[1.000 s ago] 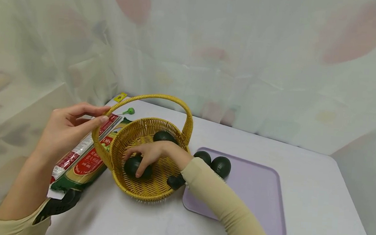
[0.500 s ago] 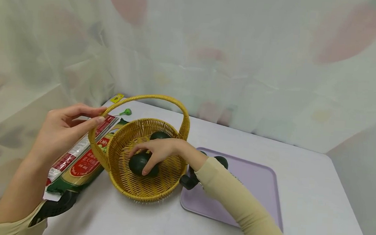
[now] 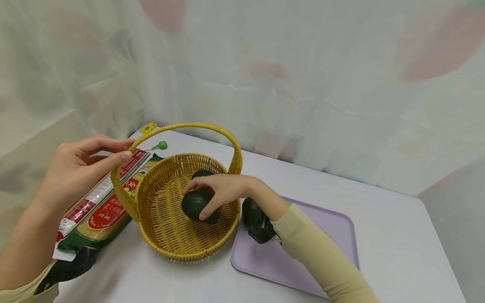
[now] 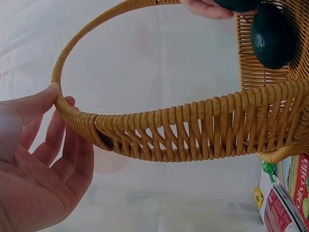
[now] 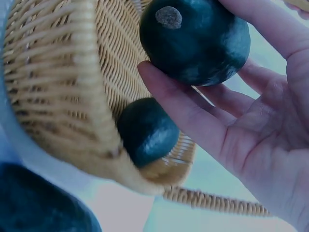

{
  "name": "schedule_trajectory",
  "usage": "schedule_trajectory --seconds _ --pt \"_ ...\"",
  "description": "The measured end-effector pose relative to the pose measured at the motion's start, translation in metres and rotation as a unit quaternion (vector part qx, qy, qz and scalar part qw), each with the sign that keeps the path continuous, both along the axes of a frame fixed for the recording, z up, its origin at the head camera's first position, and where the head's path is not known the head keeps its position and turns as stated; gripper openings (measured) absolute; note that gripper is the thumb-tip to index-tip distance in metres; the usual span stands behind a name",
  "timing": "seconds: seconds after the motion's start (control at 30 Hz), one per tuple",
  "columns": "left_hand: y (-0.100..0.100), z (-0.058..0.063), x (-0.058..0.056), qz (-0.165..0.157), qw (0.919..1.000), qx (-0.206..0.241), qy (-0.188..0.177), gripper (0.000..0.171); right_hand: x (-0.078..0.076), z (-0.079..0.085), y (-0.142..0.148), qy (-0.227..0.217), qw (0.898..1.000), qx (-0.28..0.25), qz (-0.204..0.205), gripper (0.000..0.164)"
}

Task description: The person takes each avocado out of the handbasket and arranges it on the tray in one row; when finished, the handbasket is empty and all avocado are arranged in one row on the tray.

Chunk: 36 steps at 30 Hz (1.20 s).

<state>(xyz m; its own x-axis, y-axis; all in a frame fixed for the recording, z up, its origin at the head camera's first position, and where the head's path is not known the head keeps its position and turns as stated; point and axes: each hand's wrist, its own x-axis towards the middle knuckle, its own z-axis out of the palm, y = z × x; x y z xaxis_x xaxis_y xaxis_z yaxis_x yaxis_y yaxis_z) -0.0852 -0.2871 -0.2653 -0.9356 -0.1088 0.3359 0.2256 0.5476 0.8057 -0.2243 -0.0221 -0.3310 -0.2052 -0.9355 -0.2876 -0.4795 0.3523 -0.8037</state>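
Note:
My left hand (image 3: 74, 170) pinches the side of the arched handle (image 4: 154, 121) of a yellow wicker basket (image 3: 159, 216) between thumb and fingers. Inside that basket, my right hand (image 3: 224, 190) grips a dark green avocado (image 3: 194, 203) from above, its round stem scar showing in the right wrist view. Another avocado (image 5: 147, 131) lies at the basket's far side, partly covered by the right hand in the head view. To the right, a further avocado (image 3: 252, 212) sits at the left end of a light purple tray (image 3: 284, 272), partly behind the right wrist.
Left of the basket, partly behind its handle, lie packs of spaghetti (image 3: 105, 212). A green round-headed item (image 3: 161, 145) and a small yellow tag (image 3: 148, 127) lie behind them. A patterned curtain (image 3: 315, 81) hangs along the table's back edge.
The right hand has moved rightward within the basket, carrying the avocado toward the right wall. The left hand keeps its pinch on the handle. The head view has shifted slightly.

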Motion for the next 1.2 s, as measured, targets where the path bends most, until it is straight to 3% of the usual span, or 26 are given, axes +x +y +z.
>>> schedule_trajectory --seconds 0.27,0.6,0.83,1.2 --pt "0.000 0.000 -0.001 -0.006 1.0000 0.005 0.004 0.021 -0.002 0.006 0.027 -0.011 0.999 -0.009 -0.029 0.067" --pt "-0.002 -0.001 -0.002 -0.007 0.9999 0.006 0.006 0.020 -0.006 0.012 0.067 0.010 0.997 -0.007 -0.071 0.065" --pt "-0.004 -0.002 -0.001 -0.003 1.0000 0.005 0.005 0.021 -0.007 0.007 0.097 -0.006 0.995 -0.023 -0.096 0.066" --pt "-0.004 -0.002 -0.002 0.009 0.9999 0.004 -0.009 0.021 -0.007 -0.007 0.144 -0.011 0.988 -0.001 -0.152 0.066"
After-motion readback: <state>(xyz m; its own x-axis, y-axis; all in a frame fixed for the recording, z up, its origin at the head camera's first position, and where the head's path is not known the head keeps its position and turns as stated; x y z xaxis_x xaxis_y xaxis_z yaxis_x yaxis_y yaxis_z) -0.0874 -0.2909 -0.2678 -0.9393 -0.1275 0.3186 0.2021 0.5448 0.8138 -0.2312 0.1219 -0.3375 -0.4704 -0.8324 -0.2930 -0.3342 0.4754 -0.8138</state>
